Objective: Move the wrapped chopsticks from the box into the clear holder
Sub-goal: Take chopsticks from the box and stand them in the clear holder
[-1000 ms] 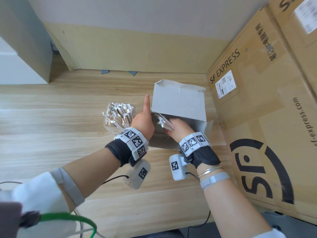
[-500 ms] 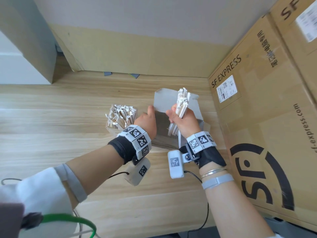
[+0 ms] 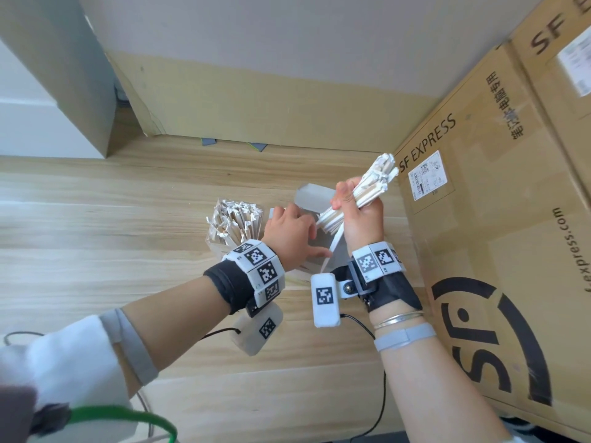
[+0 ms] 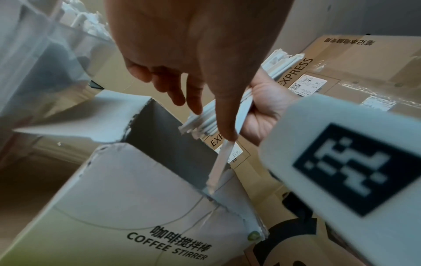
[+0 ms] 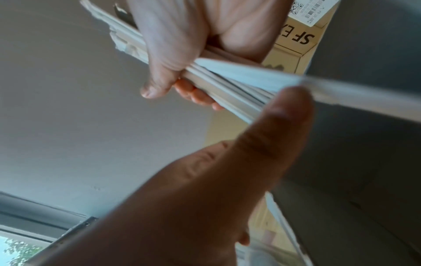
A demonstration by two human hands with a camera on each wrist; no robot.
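My right hand [image 3: 356,204] grips a bundle of white wrapped chopsticks [image 3: 374,183] and holds it tilted above the open grey box [image 3: 308,198]. One loose wrapped stick [image 3: 331,251] hangs from the bundle's lower end toward the box mouth. My left hand [image 3: 287,231] is open, its straight fingers touching that lower end. In the left wrist view the thumb [image 4: 224,115] lies against the hanging stick [image 4: 219,167] over the box [image 4: 136,198], printed COFFEE STIRRER. The clear holder [image 3: 214,247], left of the box, is packed with wrapped chopsticks. The right wrist view shows the gripped bundle [image 5: 227,86].
A big SF EXPRESS carton [image 3: 479,235] stands close on the right of the box. Cardboard sheets [image 3: 256,100] line the back wall. The wooden table [image 3: 96,235] stretches left of the holder. Cables [image 3: 377,407] trail near the front edge.
My right hand has lifted the bundle out of the box and tilted its top up to the right. My left hand left the box's side and came to the bundle's lower end.
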